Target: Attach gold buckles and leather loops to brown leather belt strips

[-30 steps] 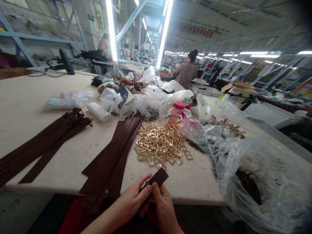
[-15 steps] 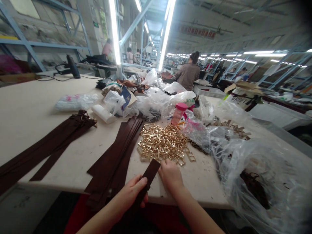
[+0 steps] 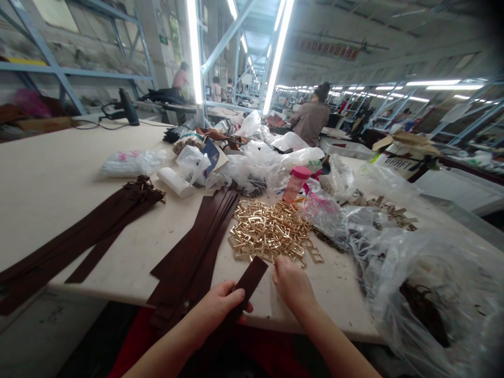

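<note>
My left hand [image 3: 222, 307] grips the end of a dark brown leather strap [image 3: 252, 275] at the table's near edge, the strap end pointing up and to the right. Just right of it, my right hand [image 3: 293, 283] reaches with fingers curled into the near edge of a pile of gold metal buckles [image 3: 271, 231]. Whether a buckle is between those fingers is hidden. A stack of brown straps [image 3: 200, 247] lies left of the pile and hangs over the table edge. Another bundle of straps with buckles fitted [image 3: 90, 226] lies further left.
Large clear plastic bags [image 3: 425, 283] fill the right side of the pale worktable [image 3: 47, 173]. More bags, a pink-capped bottle [image 3: 295, 184] and a white roll [image 3: 175, 181] sit behind the buckles. A person [image 3: 313, 115] stands at the far end.
My right hand let go of the strap end and moved forward to the buckle pile. My left hand kept hold of the strap. The view shifted slightly.
</note>
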Demonstrator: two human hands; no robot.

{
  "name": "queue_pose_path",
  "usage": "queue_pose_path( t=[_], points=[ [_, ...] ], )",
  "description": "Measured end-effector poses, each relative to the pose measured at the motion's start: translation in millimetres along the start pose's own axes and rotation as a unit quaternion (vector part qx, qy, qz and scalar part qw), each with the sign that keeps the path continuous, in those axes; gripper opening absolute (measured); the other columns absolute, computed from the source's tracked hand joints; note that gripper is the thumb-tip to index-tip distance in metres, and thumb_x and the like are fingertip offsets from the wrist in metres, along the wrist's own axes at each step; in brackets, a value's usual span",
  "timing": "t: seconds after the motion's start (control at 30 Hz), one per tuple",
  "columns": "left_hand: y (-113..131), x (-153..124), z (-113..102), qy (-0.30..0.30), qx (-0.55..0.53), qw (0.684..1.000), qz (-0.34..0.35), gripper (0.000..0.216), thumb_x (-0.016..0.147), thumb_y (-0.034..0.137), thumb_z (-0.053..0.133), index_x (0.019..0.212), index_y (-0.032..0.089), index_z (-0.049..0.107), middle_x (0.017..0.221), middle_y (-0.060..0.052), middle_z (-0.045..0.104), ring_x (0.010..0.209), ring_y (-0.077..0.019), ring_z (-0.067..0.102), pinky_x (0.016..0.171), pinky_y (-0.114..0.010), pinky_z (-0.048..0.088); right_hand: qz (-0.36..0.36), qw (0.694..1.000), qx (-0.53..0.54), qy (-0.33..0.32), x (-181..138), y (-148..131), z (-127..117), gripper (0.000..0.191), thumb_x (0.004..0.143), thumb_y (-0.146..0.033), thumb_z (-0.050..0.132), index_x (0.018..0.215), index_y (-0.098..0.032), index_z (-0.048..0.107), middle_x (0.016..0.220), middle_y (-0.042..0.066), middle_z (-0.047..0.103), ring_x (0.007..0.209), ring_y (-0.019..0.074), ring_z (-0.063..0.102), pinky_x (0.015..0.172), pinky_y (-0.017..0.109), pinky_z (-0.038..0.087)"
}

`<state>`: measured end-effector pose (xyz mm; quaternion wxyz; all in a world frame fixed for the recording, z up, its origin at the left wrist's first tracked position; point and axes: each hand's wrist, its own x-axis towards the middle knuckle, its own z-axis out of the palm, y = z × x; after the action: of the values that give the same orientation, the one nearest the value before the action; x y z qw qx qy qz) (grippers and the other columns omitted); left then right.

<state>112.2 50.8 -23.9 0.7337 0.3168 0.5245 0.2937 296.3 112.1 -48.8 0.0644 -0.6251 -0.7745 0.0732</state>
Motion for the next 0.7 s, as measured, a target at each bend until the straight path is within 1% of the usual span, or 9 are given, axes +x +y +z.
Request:
queue_pose_path(
  t=[0.07,0.1,0.17,0.23,0.3,0.37,0.43,0.5,0.7],
  points=[
    [1,1,1,0.005,0.002,1.0,0.007,0.031,0.066,0.042,0.058,0.081,0.016,0.049,0.071,-0.002,0.067,0.05,-0.0107,0.055,0.046,-0.02,0.035,0.06,0.981,0.182,0.025,-7,7,2,0.004,0.078,-0.018,0.046,0.076,-0.017,0.049,0.068,0.004,0.058,0.063,0.0173,0.056,0.059,0.029,0.042],
    [1,3,2,0.004,0.006,1.0,0.007,0.029,0.067,0.041,0.057,0.081,0.016,0.048,0.069,-0.002,0.067,0.049,-0.0103,0.055,0.046,-0.02,0.035,0.103,0.941,0.321,0.027,-11,8,3,0.006,0.076,-0.023,0.05,0.076,-0.018,0.047,0.065,0.0,0.055,0.059,0.0155,0.055,0.057,0.028,0.043],
    [1,5,5,0.002,0.016,1.0,0.006,0.026,0.068,0.038,0.054,0.082,0.016,0.048,0.065,0.0,0.066,0.046,-0.0097,0.053,0.046,-0.02,0.035,0.19,0.786,0.588,0.018,-19,3,4,0.019,0.071,-0.028,0.058,0.082,-0.019,0.046,0.063,-0.004,0.053,0.053,0.0115,0.053,0.054,0.026,0.045],
    [1,7,7,0.014,0.032,0.999,0.022,0.024,0.069,0.036,0.052,0.083,0.016,0.049,0.063,0.001,0.065,0.045,-0.0096,0.053,0.045,-0.02,0.035,0.242,0.629,0.739,0.001,-27,-8,4,0.034,0.066,-0.024,0.065,0.094,-0.021,0.047,0.068,-0.006,0.055,0.053,0.0078,0.053,0.054,0.021,0.046],
    [1,8,6,0.033,0.049,0.997,0.043,0.023,0.07,0.035,0.051,0.082,0.016,0.049,0.062,0.001,0.065,0.044,-0.0098,0.053,0.045,-0.02,0.035,0.262,0.525,0.81,-0.018,-32,-19,3,0.047,0.062,-0.017,0.069,0.104,-0.022,0.048,0.071,-0.006,0.058,0.055,0.0055,0.055,0.055,0.017,0.047],
    [0,6,3,0.037,0.052,0.997,0.045,0.024,0.071,0.036,0.051,0.083,0.016,0.05,0.063,0.0,0.065,0.045,-0.0097,0.053,0.045,-0.02,0.035,0.267,0.457,0.847,-0.048,-35,-26,2,0.051,0.061,-0.012,0.07,0.107,-0.021,0.05,0.075,-0.005,0.062,0.06,0.0055,0.059,0.059,0.016,0.05],
    [-1,4,1,0.021,0.031,0.999,0.024,0.025,0.072,0.036,0.051,0.086,0.015,0.05,0.065,-0.001,0.066,0.046,-0.0091,0.053,0.044,-0.018,0.034,0.279,0.417,0.863,-0.067,-37,-27,3,0.051,0.061,-0.011,0.072,0.107,-0.021,0.052,0.08,-0.003,0.065,0.064,0.0067,0.062,0.061,0.016,0.052],
    [-2,1,-1,0.003,0.0,1.0,0.003,0.027,0.073,0.036,0.051,0.089,0.015,0.05,0.066,-0.001,0.067,0.046,-0.0081,0.054,0.044,-0.017,0.033,0.291,0.401,0.866,-0.066,-39,-24,6,0.049,0.061,-0.012,0.074,0.105,-0.021,0.055,0.083,-0.002,0.067,0.064,0.0071,0.064,0.059,0.015,0.053],
    [-5,3,-1,-0.02,-0.036,0.998,-0.044,0.027,0.073,0.034,0.051,0.092,0.014,0.05,0.067,-0.002,0.067,0.047,-0.0065,0.054,0.043,-0.015,0.033,0.325,0.405,0.855,0.0,-44,-14,11,0.037,0.057,-0.015,0.077,0.091,-0.02,0.063,0.072,-0.004,0.068,0.058,0.0065,0.062,0.051,0.013,0.052]
  ],
)
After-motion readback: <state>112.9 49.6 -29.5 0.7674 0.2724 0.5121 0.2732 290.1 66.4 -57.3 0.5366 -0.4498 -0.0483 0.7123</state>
